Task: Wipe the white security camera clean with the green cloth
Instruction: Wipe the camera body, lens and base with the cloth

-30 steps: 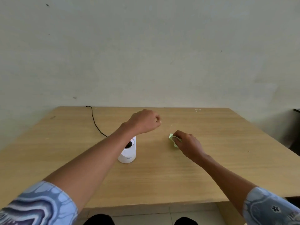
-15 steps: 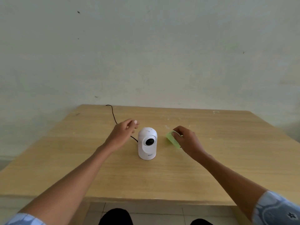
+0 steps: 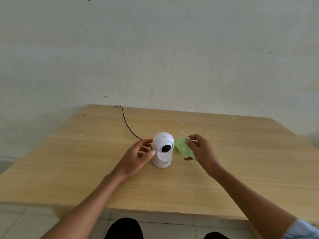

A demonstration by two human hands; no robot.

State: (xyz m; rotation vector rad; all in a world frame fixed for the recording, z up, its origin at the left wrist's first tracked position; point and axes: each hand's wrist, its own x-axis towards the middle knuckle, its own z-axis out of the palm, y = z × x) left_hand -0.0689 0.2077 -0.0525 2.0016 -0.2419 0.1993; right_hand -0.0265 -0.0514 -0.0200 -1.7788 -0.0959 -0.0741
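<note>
Standing upright on light wooden table (image 3: 86,161): white domed security camera (image 3: 163,150). Spreading left hand (image 3: 136,157) open, thumb touching camera's left side. Pinching thin green cloth (image 3: 183,148) in right hand (image 3: 201,151), just beside camera's right.

A light wooden table (image 3: 96,163) fills the lower half of the view, its grain running left to right, with small pale flecks toward 1 o'clock. A thin black cable (image 3: 125,120) curves across its top from the far edge at 11 o'clock toward the middle. Behind stands a pale wall (image 3: 155,49) with a few dark specks. Below the near edge, grey floor tiles (image 3: 20,221) and 2 dark shapes, perhaps shoes (image 3: 123,228)
</note>
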